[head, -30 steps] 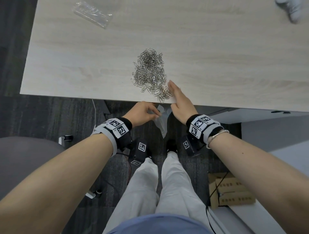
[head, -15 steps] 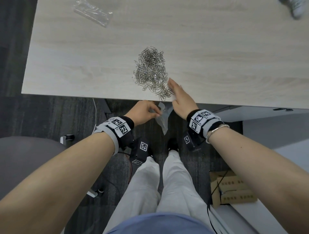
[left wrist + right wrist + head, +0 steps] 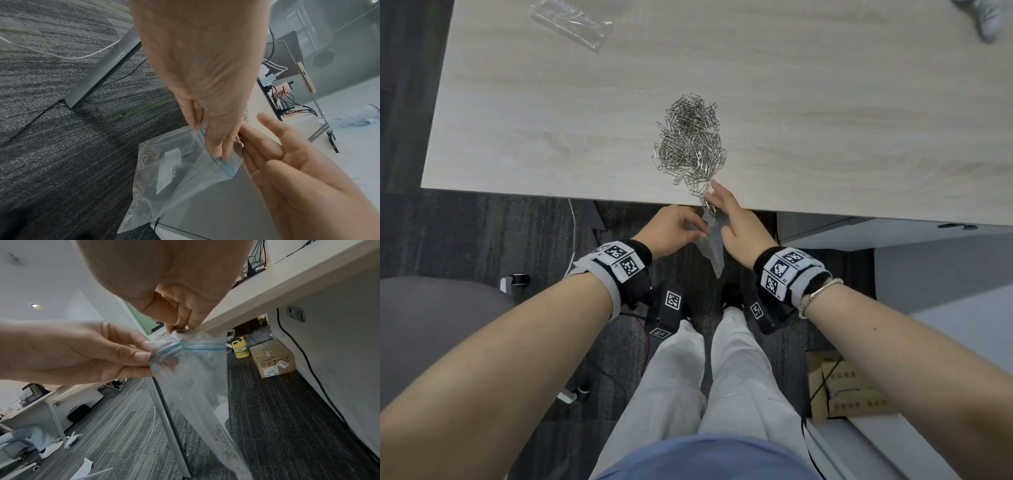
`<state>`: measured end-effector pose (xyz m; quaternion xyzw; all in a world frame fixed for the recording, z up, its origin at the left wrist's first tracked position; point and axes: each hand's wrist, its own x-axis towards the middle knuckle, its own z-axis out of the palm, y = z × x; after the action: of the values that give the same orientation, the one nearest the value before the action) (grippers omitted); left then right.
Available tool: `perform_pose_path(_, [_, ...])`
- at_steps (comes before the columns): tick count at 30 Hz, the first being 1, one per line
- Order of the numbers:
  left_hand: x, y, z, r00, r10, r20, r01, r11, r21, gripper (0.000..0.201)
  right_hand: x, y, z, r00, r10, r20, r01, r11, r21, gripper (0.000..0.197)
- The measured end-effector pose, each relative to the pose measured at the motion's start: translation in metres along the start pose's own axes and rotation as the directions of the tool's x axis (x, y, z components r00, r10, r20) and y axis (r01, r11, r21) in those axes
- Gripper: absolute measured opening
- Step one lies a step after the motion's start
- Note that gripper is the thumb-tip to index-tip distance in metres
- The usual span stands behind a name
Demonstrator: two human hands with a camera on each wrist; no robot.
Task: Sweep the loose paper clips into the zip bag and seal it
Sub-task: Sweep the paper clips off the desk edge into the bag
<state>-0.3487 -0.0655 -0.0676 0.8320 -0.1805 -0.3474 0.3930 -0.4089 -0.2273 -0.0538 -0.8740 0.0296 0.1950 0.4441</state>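
Pale wood-grain laminate covers the desk point(image 3: 551, 130), which stands over dark ribbed carpet point(image 3: 482, 233). From the head view, a loose heap of thin silver wire paper clips point(image 3: 690, 144) lies near the desk's front edge, with a narrow trail running to the edge itself. Just below that edge hangs a clear plastic zip bag point(image 3: 714, 248), limp and tapering to a point. The left hand point(image 3: 674, 228) pinches the bag's mouth from the left; the right hand point(image 3: 736, 219) has straight fingers reaching onto the desk edge, touching the last clips of the trail. A second crinkled clear plastic bag point(image 3: 573, 20) lies at the far left of the desk, well apart from the heap.

From the left wrist view, the left hand point(image 3: 205, 81) holds the bag's point(image 3: 185, 186) rim between thumb and fingers beside its 2 blue zip lines. The right hand point(image 3: 298, 170) is flat and relaxed, palm showing, just beside the mouth. A small tangle of clips point(image 3: 147, 155) sits inside the bag at its far corner.

From the right wrist view, the left hand point(image 3: 78, 350) grips the bunched rim of the bag point(image 3: 197, 378), and the right hand's point(image 3: 174, 288) fingertips point(image 3: 180, 324) meet the bag's mouth at the desk point(image 3: 287, 279) edge. A yellow plastic bottle point(image 3: 239, 348) and a brown cardboard box point(image 3: 271, 360) stand on the carpet point(image 3: 277, 418) beneath.
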Motion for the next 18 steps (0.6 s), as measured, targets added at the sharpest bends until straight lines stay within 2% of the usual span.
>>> perform_pose_path(4, [0.001, -0.001, 0.000, 1.000, 0.000, -0.013, 0.000, 1.000, 0.007, 0.006, -0.006, -0.001, 0.006, 1.000, -0.026, 0.008, 0.026, 0.995, 0.094, 0.079])
perform_pose_path(10, [0.002, -0.005, 0.002, 1.000, 0.008, -0.016, -0.008, 1.000, -0.009, 0.008, 0.006, -0.001, -0.005, 0.995, -0.032, -0.090, 0.050, 0.978, 0.203, 0.080])
perform_pose_path(13, [0.001, -0.004, 0.000, 1.000, 0.021, 0.001, -0.021, 1.000, 0.007, 0.007, 0.017, -0.005, -0.012, 0.995, -0.065, -0.075, 0.069, 0.996, 0.049, 0.079])
perform_pose_path(18, [0.001, -0.002, -0.002, 1.000, 0.029, 0.007, -0.029, 0.999, 0.037, 0.008, 0.025, -0.008, -0.013, 0.995, -0.066, 0.073, 0.076, 0.985, -0.155, 0.079])
